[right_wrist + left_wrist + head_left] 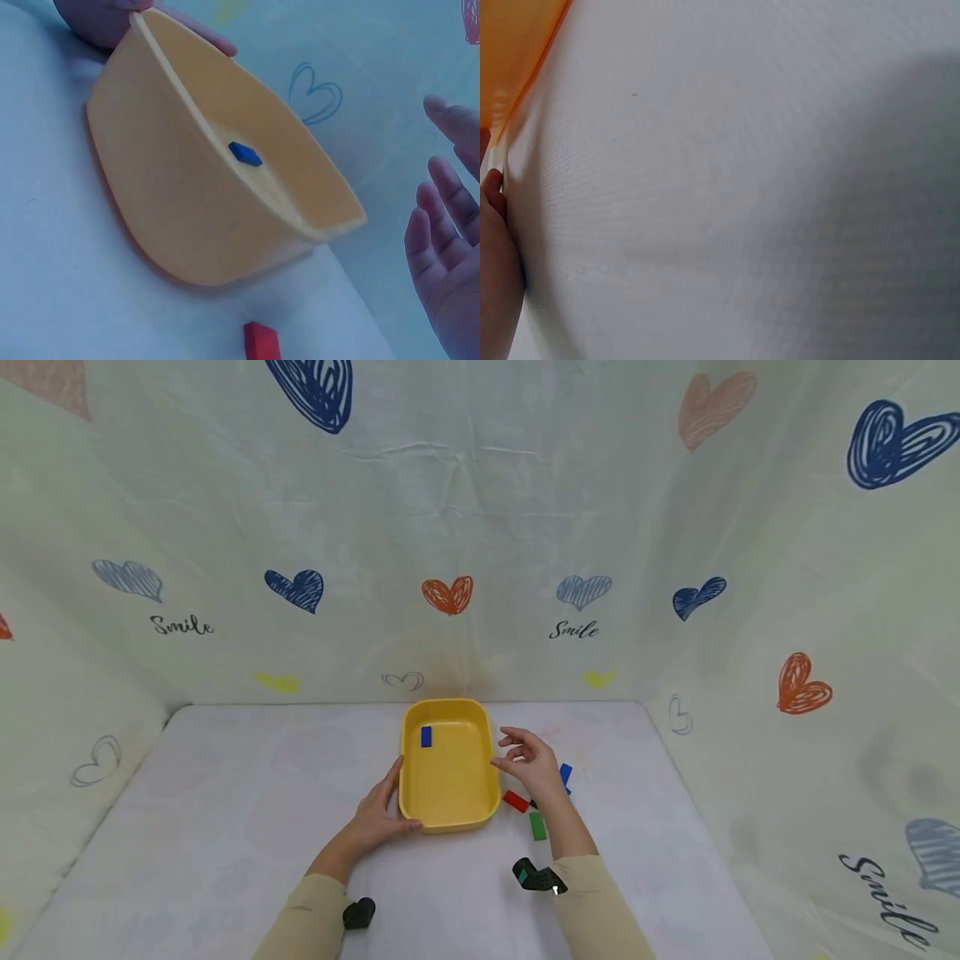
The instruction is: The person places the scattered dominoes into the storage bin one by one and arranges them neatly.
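Observation:
A yellow plastic tray point(450, 777) stands on the table with one small blue block point(426, 737) inside, near its far left corner. My left hand point(378, 814) holds the tray at its near left corner, fingers along the left side and thumb at the near edge. Just beyond the tray's right rim, my right hand point(531, 764) hovers with fingers loosely bent and nothing between them. Below and beside that hand lie a red block point(516, 802), a green block point(537, 826) and blue blocks point(566, 772), partly hidden by the hand and forearm, along with a dark piece.
The white table point(262, 810) runs back to a pale curtain point(360, 527) printed with hearts, which also hangs at both sides. Each wrist carries a black camera, such as the right wrist camera point(537, 875).

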A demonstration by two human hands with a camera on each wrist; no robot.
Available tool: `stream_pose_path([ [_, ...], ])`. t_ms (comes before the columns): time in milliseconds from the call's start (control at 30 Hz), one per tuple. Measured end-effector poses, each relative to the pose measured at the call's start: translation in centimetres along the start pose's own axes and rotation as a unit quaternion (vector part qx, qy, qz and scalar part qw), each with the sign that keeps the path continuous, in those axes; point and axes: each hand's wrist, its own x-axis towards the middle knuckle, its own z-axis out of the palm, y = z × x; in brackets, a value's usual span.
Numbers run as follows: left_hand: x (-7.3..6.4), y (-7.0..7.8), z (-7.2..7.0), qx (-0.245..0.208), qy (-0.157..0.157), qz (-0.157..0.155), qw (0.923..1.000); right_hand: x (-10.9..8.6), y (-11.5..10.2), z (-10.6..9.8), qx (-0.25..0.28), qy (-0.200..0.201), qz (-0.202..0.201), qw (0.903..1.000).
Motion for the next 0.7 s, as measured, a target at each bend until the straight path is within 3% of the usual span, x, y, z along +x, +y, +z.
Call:
stream_pose_path([
  [100,0.0,0.2,0.0,0.002,0.002,0.001,1.0000,-1.1,0.6,-0.8,0.006,0.004,0.004,1.0000],
  [367,0.1,0.4,0.3,0.009,0.001,-0.031,0.9995,-3.2,3.6,-2.8,-0.004,0.014,0.023,0.9996],
  [700,0.1,0.0,0.3,0.009,0.006,-0.021,0.9997,-5.5,6.3,-4.4,-0.007,0.014,0.042,0.9990],
])
